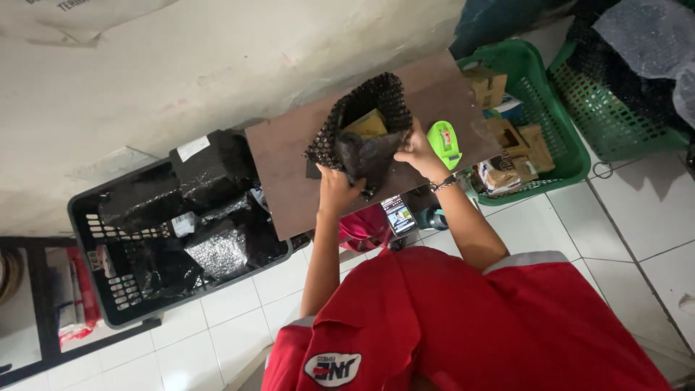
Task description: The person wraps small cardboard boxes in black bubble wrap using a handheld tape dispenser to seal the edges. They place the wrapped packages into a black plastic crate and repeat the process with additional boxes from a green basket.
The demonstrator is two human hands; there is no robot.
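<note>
A: Listing item one: black bubble wrap (362, 137), folded round a yellowish box (368, 125), held over the brown board surface (289, 166).

B: Position and axis?

A: Middle of the board, towards its far edge. The bundle stands roughly upright, its long axis running near to far, open mouth pointing far, with the box showing inside.

B: Hands?

A: Left hand (337, 190), grip closed on the near left flap of the wrap. Right hand (418, 150), grip pinched on the right flap; a dark band sits on that wrist.

B: Edges and open room?

A: Bare board lies to the left of the bundle, up to the board's left edge. On the right, a green tape dispenser (444, 143) lies just beside the right hand. A wall runs close along the far side.

B: Surroundings?

A: Black crate (108, 289), left of the board, holds black-wrapped parcels (210, 174). Green basket (557, 123), right, holds small cardboard boxes (507, 145). A phone with a lit screen (398, 216) shows below the board's near edge. White tiled floor (637, 217) is open near right.
</note>
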